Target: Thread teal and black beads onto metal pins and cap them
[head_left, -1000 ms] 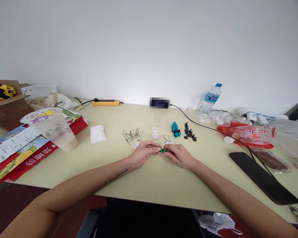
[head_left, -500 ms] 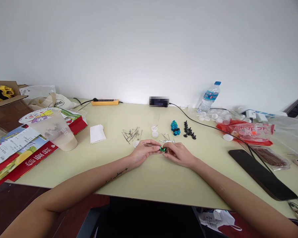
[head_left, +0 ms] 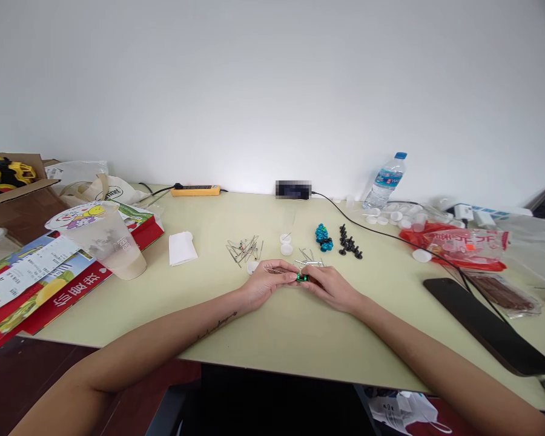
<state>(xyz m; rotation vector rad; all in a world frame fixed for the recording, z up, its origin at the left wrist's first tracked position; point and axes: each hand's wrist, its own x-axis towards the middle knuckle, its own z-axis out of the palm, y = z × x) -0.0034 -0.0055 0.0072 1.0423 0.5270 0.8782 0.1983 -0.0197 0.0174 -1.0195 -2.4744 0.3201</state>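
Note:
A small green and black piece (head_left: 302, 277) is pinched between my two hands over the middle of the table. My left hand (head_left: 269, 282) grips its left end, and a thin metal rod (head_left: 275, 270) lies along these fingers. My right hand (head_left: 330, 287) closes on the piece's dark right end. Just behind the hands lie bent metal pieces (head_left: 309, 261) and small white round lids (head_left: 286, 249). Thin metal pins (head_left: 245, 251) are scattered to the left. Blue parts (head_left: 323, 237) and black parts (head_left: 350, 243) form two groups on the right.
On the left stand a drink cup (head_left: 111, 242), red printed packaging (head_left: 79, 281) and folded white paper (head_left: 182, 248). A water bottle (head_left: 386, 180), red plastic bag (head_left: 454, 245), cable and black power bank (head_left: 485, 324) are on the right. A phone (head_left: 293, 189) leans at the wall.
The whole view has shifted slightly, so everything appears a little lower and further right. Both hands still hold the green and black piece, whose dark end is now more covered by my right fingers.

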